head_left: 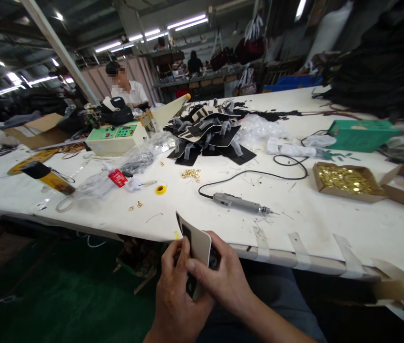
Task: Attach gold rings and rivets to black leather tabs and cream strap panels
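Steadying a pale panel (200, 244) between both hands looks like the step in hand, a close fingering or lining-up of the piece by judgement. It is raised off the surface (112, 216), just in front of the near edge and above the lap, standing roughly upright with a bend in it and a dark patch (186, 231) on its left part. The left hand (175, 290) has its fingers closed on the lower left of the panel; the right hand (226, 281) has its thumb pressed over the lower front, its other fingers curled round behind the right side. Neither grasp is wide open. Dark material shows between the palms, too covered to make out.

Any next move would seem to call for one hand bearing the panel alone while the other shifts its grip, with light pressure so that the bend does not sharpen.

Beyond the hands, a corded power screwdriver (239, 204) lies on the surface, its tip towards the right edge, touched by neither hand. A small heap of gold pieces (191, 175) and a yellow tape roll (161, 190) lie to its left. Black pieces (219, 136) are piled towards the far edge, and an open box (378, 195) of gold parts stands towards the right edge.
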Motion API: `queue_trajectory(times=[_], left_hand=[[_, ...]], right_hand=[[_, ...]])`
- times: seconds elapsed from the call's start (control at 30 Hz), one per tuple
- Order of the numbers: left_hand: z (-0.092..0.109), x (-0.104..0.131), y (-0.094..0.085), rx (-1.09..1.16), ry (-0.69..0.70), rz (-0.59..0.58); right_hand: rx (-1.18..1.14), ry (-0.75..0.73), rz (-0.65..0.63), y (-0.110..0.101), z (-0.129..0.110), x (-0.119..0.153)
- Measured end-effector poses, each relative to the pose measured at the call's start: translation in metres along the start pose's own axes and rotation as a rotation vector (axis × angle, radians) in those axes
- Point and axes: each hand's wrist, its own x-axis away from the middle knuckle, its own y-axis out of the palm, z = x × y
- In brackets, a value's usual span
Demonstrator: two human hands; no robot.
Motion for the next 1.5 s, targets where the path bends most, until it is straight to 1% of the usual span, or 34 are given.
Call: queue_trajectory(times=[0.07,0.13,0.23,0.3,0.37,0.43,0.47,0.53,0.6,0.67,0.77,0.83,1.0,1.07,1.17,1.23,1.33,1.43,1.5], left_hand=[[0.005,-0.003,-0.001,-0.001,0.018,-0.041],[0.007,-0.009,-0.004,0.06,0.036,-0.106],[0.004,-0.024,-0.008,0.221,0.005,-0.179],[0.0,-0.036,-0.006,0.313,-0.044,-0.167],[-0.001,-0.049,0.0,0.398,-0.144,-0.114],[0.0,-0.062,0.008,0.549,-0.308,-0.114],[0.002,-0.067,0.012,0.664,-0.4,-0.144],[0.007,-0.077,0.018,0.929,-0.553,-0.257],[0.011,-0.084,0.023,1.148,-0.642,-0.381],[0.012,-0.089,0.025,1.264,-0.708,-0.481],[0.01,-0.092,0.029,1.27,-0.79,-0.618],[0.006,-0.093,0.031,1.217,-0.804,-0.678],[0.0,-0.097,0.035,1.016,-0.738,-0.66],[-0.001,-0.098,0.037,1.0,-0.738,-0.66],[-0.004,-0.099,0.041,1.045,-0.778,-0.677],[-0.007,-0.101,0.047,1.075,-0.814,-0.701],[-0.013,-0.105,0.058,1.093,-0.866,-0.744],[-0.021,-0.11,0.072,1.084,-0.919,-0.799],[-0.026,-0.114,0.082,1.056,-0.95,-0.836]], right_hand=[[-0.11,0.126,0.029,-0.004,-0.002,-0.002],[-0.215,0.211,0.043,-0.011,-0.001,-0.003],[-0.325,0.285,0.042,-0.025,0.002,-0.004],[-0.382,0.314,0.042,-0.035,0.003,-0.004],[-0.425,0.336,0.044,-0.044,0.002,-0.003],[-0.459,0.348,0.04,-0.052,0.0,-0.003],[-0.47,0.349,0.036,-0.056,-0.001,-0.003],[-0.489,0.349,0.029,-0.064,-0.002,-0.003],[-0.492,0.351,0.029,-0.071,-0.002,-0.004],[-0.483,0.362,0.032,-0.077,-0.002,-0.004],[-0.472,0.384,0.025,-0.083,0.0,-0.003],[-0.47,0.396,0.023,-0.084,0.001,-0.003],[-0.451,0.425,0.051,-0.085,0.006,-0.006],[-0.428,0.436,0.046,-0.086,0.009,-0.009],[-0.367,0.45,0.005,-0.09,0.013,-0.015],[-0.282,0.467,-0.02,-0.094,0.015,-0.022],[-0.048,0.482,-0.012,-0.102,0.015,-0.034],[0.226,0.432,0.008,-0.111,0.017,-0.048],[0.352,0.408,0.015,-0.116,0.021,-0.056]])
